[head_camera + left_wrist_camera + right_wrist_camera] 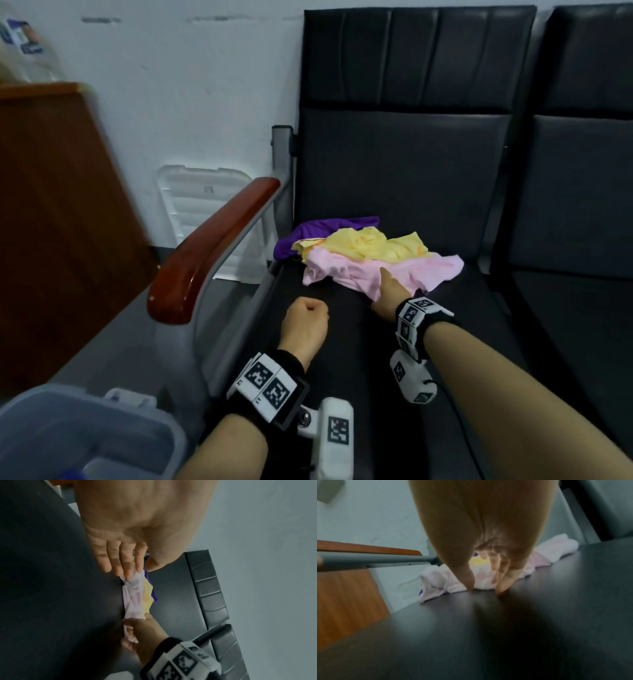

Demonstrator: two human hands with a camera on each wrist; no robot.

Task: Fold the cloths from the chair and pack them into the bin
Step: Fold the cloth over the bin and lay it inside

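Three cloths lie heaped on the black chair seat [394, 329], near its back corner by the wooden armrest [212, 246]: a purple cloth [308, 233] at the bottom, a yellow cloth [370, 245] crumpled over it, and a pink cloth [387, 274] spread nearest the person. The pile looks soft and terry-like, full of loose folds, against a seat that is smooth, dark and faintly shiny. The right hand [390, 291] reaches into the near edge of the pink cloth with its thumb on top and fingers [503, 580] pointed down at the seat beside the hem, probably to catch a corner; whether it has pinched the fabric yet I cannot tell. The left hand [305, 325] hovers over bare seat, well short of the pile, holding nothing; the head view suggests a fist, the wrist view straight fingers, so I cannot tell. The translucent plastic bin [102, 428] waits low at the left, beside the chair, within easy reach for packing
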